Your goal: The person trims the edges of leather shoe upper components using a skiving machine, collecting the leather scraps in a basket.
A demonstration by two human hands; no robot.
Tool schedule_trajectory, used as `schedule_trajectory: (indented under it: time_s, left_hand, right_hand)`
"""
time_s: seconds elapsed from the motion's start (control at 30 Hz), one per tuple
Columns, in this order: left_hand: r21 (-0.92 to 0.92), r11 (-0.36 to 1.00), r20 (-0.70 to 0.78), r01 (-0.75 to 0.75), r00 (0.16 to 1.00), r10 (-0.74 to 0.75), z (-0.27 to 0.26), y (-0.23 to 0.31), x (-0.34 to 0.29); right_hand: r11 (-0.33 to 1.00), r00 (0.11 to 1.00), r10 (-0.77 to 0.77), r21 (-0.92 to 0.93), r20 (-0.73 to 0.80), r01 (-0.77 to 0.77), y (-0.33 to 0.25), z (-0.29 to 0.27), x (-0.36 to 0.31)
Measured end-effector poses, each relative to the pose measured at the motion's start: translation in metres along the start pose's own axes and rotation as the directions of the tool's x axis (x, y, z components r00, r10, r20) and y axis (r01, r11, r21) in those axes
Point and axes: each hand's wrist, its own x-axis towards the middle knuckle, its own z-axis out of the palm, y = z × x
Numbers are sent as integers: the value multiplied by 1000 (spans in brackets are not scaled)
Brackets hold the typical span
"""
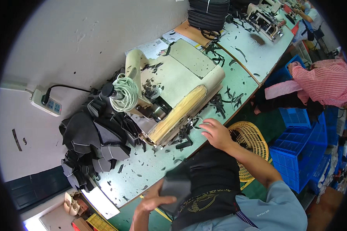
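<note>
My left hand (155, 200) grips a stack of dark grey cut pieces (175, 188) held just off the near edge of the pale green table (150, 169), over my dark apron. My right hand (216, 133) reaches forward with fingers apart, touching small dark scraps and a white thread at the table edge, beside the front of the cream-coloured machine (173, 92). A coil of white cord (125, 92) sits on the machine's left end.
A heap of dark cut pieces (92, 142) lies left of the machine. A yellow wicker basket (250, 142) and blue crates (300, 154) stand to the right. A person in a red-checked top (324, 81) sits further right. A power strip (46, 102) hangs on the wall.
</note>
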Motion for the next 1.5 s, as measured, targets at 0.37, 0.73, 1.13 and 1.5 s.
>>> schedule_trajectory:
  time_s: [0.37,0.73,1.13,1.5]
  left_hand:
    - [-367,905,-80,-213,977,198,34,23,9]
    - [-448,875,29,-184,975,219,12,31,-19]
    - [-545,707,-122,-450,877,465,-37,25,-29]
    - [-262,963,104,64,994,-38,10,-3,19]
  right_hand:
    - [784,875,59,520,480,-338,-89,0,-33]
    - [-219,673,33,663,739,-716,-124,-38,-26]
    - [-340,608,95,600,788,-724,-85,-62,-40]
    - [315,357,-331,459,874,-831,-115,-66,-15]
